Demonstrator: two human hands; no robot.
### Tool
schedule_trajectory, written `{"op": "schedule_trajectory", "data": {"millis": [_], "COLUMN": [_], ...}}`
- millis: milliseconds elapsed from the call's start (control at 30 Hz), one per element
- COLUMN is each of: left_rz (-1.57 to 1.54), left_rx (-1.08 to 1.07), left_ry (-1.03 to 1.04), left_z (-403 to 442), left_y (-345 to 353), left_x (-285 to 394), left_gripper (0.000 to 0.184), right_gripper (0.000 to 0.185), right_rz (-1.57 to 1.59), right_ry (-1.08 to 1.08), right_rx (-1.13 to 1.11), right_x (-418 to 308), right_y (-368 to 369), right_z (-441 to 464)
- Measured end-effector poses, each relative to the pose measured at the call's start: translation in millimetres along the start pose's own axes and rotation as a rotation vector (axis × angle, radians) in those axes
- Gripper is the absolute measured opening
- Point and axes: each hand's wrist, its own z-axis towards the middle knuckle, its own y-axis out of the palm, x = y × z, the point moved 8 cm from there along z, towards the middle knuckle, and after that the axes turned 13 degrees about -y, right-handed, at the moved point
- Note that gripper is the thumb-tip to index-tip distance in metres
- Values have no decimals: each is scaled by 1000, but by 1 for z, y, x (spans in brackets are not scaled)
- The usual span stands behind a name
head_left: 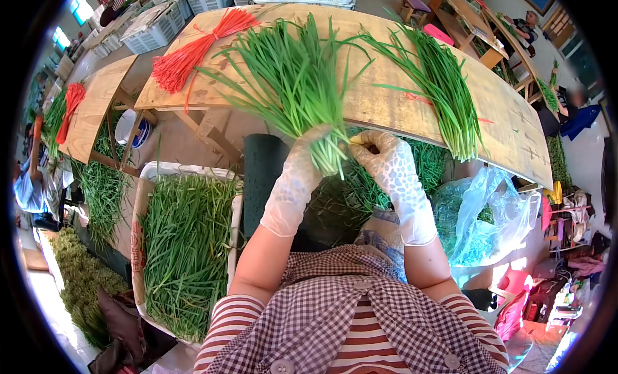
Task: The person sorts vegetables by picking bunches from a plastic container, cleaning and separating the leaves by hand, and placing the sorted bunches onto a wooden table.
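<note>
My left hand (304, 165), in a whitish translucent glove, is wrapped round the lower stalks of a loose bunch of garlic chives (290, 78). The green leaves fan out over the wooden table, and the pale cut ends point down towards me. Close beside those ends is my right hand (385, 156), in a similar spotted glove. Its thumb and fingers are pinched together; what they hold, if anything, is too small to make out. To the right on the table lies a second bunch of chives (444, 84) with a red tie (418, 98) round it.
A bundle of red ties (206, 49) lies on the wooden table (380, 110). A white crate (237, 213) full of chives stands at my lower left, and a clear plastic bag (492, 210) at my right. Other people sit at the far right (529, 29) and left (29, 181).
</note>
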Motion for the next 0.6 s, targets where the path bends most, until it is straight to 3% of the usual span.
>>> {"op": "schedule_trajectory", "data": {"millis": [133, 267, 367, 467, 600], "left_rz": [95, 128, 139, 134, 172], "left_rx": [74, 82, 93, 113, 107], "left_ry": [-18, -12, -11, 0, 15], "left_z": [-4, 1, -3, 0, 4], "left_y": [-2, -8, -1, -2, -11], "left_x": [-5, -3, -6, -11, 0], "left_gripper": [17, 16, 15, 16, 17], "right_gripper": [37, 37, 34, 32, 28], "right_rz": [379, 418, 560, 452, 536], "right_ry": [154, 218, 250, 209, 240], "right_rx": [28, -17, 80, -5, -6], "right_x": [31, 40, 36, 31, 45], "right_y": [24, 31, 30, 28, 25], "right_z": [6, 0, -2, 1, -19]}}
